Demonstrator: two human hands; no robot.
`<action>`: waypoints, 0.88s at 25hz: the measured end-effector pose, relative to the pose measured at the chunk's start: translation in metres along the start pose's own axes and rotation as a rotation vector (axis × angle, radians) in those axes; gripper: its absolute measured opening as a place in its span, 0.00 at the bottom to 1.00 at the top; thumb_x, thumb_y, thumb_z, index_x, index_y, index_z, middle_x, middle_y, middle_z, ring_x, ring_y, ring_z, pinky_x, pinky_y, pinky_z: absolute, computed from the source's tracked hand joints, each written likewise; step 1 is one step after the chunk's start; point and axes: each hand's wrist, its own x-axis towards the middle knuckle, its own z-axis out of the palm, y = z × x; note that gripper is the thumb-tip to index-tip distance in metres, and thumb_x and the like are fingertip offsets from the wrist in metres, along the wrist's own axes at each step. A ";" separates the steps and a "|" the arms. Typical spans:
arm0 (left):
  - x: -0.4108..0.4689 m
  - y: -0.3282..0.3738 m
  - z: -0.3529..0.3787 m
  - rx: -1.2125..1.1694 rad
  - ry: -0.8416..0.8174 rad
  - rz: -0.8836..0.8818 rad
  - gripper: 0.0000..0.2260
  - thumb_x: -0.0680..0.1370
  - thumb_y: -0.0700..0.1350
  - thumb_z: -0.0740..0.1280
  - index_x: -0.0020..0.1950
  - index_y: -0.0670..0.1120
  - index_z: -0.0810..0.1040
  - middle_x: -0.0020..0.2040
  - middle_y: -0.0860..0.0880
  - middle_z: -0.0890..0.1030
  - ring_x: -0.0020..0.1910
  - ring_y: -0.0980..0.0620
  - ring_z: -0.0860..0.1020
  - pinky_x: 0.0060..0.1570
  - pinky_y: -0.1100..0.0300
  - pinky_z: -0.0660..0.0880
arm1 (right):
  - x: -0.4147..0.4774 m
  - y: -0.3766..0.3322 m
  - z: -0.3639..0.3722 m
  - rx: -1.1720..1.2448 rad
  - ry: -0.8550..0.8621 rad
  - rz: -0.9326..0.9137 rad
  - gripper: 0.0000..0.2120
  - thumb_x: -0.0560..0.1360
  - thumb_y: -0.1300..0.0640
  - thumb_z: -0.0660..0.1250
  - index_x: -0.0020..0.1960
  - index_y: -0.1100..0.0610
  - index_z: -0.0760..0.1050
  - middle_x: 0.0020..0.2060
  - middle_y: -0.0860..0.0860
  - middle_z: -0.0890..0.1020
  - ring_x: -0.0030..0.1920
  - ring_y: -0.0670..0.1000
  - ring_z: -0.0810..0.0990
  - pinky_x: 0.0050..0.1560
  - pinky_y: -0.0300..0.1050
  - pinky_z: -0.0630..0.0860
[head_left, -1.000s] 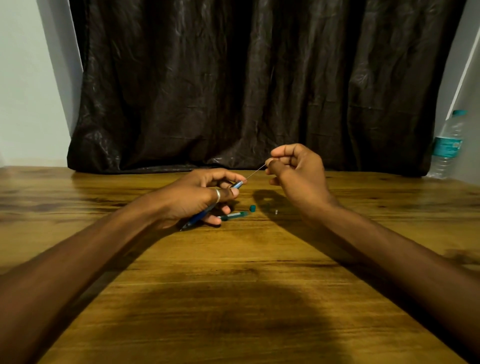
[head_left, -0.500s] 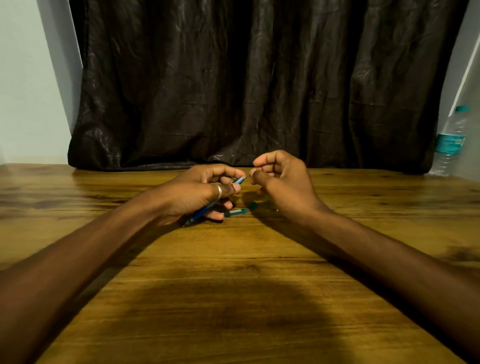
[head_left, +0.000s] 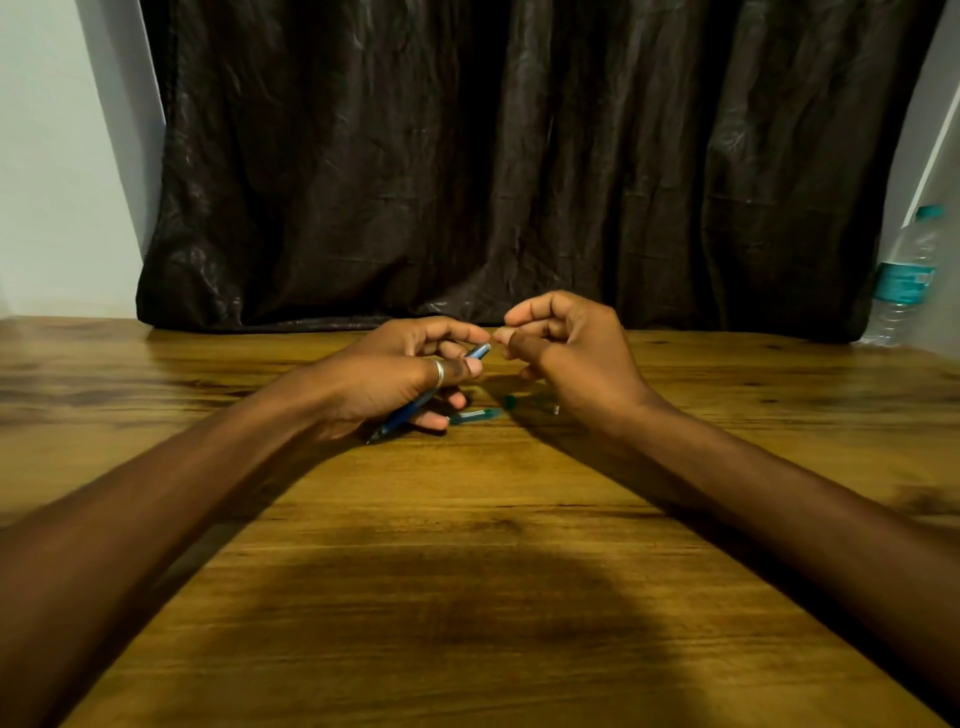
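Two bare arms reach over a wooden counter (head_left: 467, 519). The left hand (head_left: 395, 379) holds a blue pen (head_left: 479, 352) above it, fingers and thumb curled round the barrel, its upper end angled toward the right hand (head_left: 571, 353). The right grip is pressed together, thumb against fingertips (head_left: 503, 335), just beside the pen's end; whether it pinches anything is too fine to tell. A teal tube (head_left: 475, 415), a teal cap (head_left: 510, 400) and a small white piece (head_left: 556, 409) lie below, between the hands. The step looks like feeding something slim into the pen's end. To do it well, brace the left hand, line the pinch up with the barrel, and push gently in short strokes — sideways force would likely snap a thin insert.
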 end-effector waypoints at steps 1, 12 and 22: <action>0.000 0.000 0.000 -0.006 0.003 0.000 0.13 0.79 0.43 0.70 0.61 0.56 0.81 0.43 0.56 0.84 0.41 0.56 0.82 0.34 0.60 0.81 | 0.001 0.000 -0.002 -0.002 0.014 0.001 0.08 0.74 0.63 0.74 0.45 0.51 0.79 0.39 0.57 0.86 0.43 0.55 0.86 0.40 0.50 0.82; 0.002 -0.004 -0.007 0.469 0.084 0.063 0.08 0.82 0.46 0.66 0.60 0.54 0.79 0.50 0.51 0.82 0.45 0.55 0.80 0.42 0.62 0.76 | 0.011 0.007 -0.021 -0.203 0.111 -0.019 0.04 0.75 0.59 0.73 0.48 0.51 0.81 0.40 0.49 0.86 0.45 0.49 0.85 0.50 0.55 0.83; -0.005 0.004 -0.002 0.864 0.117 0.076 0.10 0.76 0.55 0.73 0.51 0.51 0.81 0.44 0.53 0.82 0.43 0.58 0.79 0.37 0.61 0.72 | 0.009 0.010 -0.022 -0.290 0.076 -0.065 0.04 0.75 0.58 0.72 0.48 0.50 0.81 0.39 0.46 0.85 0.39 0.43 0.84 0.40 0.40 0.81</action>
